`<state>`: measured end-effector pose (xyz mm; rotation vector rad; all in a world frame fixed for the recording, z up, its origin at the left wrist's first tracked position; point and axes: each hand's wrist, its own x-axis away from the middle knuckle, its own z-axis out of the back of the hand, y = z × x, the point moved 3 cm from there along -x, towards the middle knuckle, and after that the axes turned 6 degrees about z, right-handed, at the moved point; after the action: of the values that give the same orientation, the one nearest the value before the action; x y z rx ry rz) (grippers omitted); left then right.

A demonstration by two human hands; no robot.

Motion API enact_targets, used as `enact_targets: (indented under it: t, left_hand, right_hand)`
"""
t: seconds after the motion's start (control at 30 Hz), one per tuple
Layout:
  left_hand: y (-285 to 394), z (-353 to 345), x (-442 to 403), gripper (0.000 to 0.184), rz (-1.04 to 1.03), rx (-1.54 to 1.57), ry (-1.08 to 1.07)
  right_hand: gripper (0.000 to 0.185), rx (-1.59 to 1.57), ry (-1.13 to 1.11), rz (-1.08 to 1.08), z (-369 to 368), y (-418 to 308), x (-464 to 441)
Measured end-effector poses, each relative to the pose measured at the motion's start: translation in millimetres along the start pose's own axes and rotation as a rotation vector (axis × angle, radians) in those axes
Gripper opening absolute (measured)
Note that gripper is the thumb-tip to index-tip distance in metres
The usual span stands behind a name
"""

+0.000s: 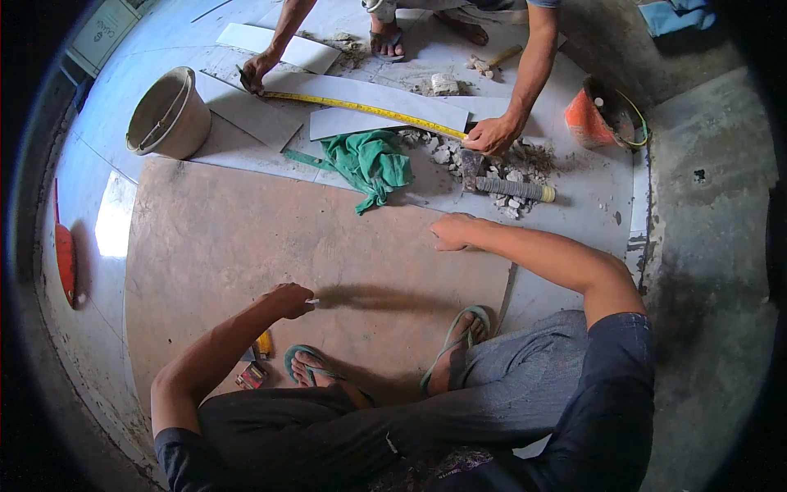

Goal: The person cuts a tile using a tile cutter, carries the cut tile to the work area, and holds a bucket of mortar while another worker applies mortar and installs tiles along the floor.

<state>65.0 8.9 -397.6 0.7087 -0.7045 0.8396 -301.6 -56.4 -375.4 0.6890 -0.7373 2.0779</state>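
**Brown board [238, 221] under your hands**

Your left hand [288, 301] is closed over the board, a small white stick [311, 302] poking from its fingers. Your right hand [452, 231] is near the board's far edge, right of the green cloth [369, 166]; I can't tell whether it's closed. Beyond, a co-worker's hands [492, 135] stretch a yellow tape measure [369, 107].

No text legible. Writing on pale box [102, 36], eleven o'clock, and markings on yellow tape measure [361, 107], twelve o'clock: unreadable.
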Motion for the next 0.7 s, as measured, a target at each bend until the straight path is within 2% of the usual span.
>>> enact_targets:
  t: [0.7]
  left_hand:
    - [0.7,0.8,3.5,0.033,-0.085,-0.009,0.041]
  right_hand:
    - [0.034,0.04,-0.012,0.016,6.5,-4.5,3.9]
